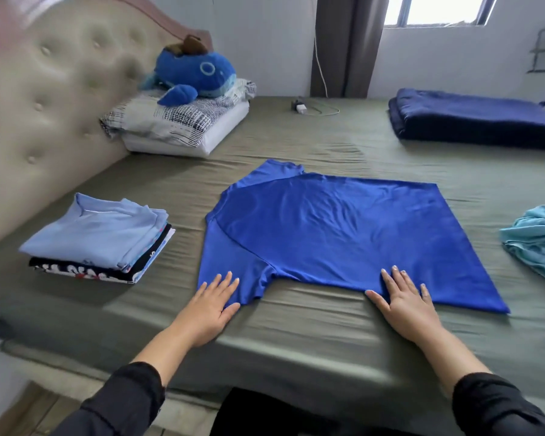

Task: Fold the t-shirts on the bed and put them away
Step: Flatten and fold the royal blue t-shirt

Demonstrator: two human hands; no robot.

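Observation:
A royal blue t-shirt [337, 228] lies spread flat on the olive-green bed [296, 328], collar toward the headboard at the left. My left hand [210, 308] rests flat on the near sleeve, fingers straight. My right hand [405, 305] lies flat on the shirt's near side edge, fingers spread. A stack of folded t-shirts [103, 237], light blue on top, sits to the left. A crumpled light teal t-shirt [537, 239] lies at the right edge of view.
Pillows [183, 124] with a blue plush whale [195, 73] sit by the tufted headboard [44, 99]. A folded navy blanket [479, 116] lies at the far right. A charger and cable [306, 108] lie near the far edge under the curtain.

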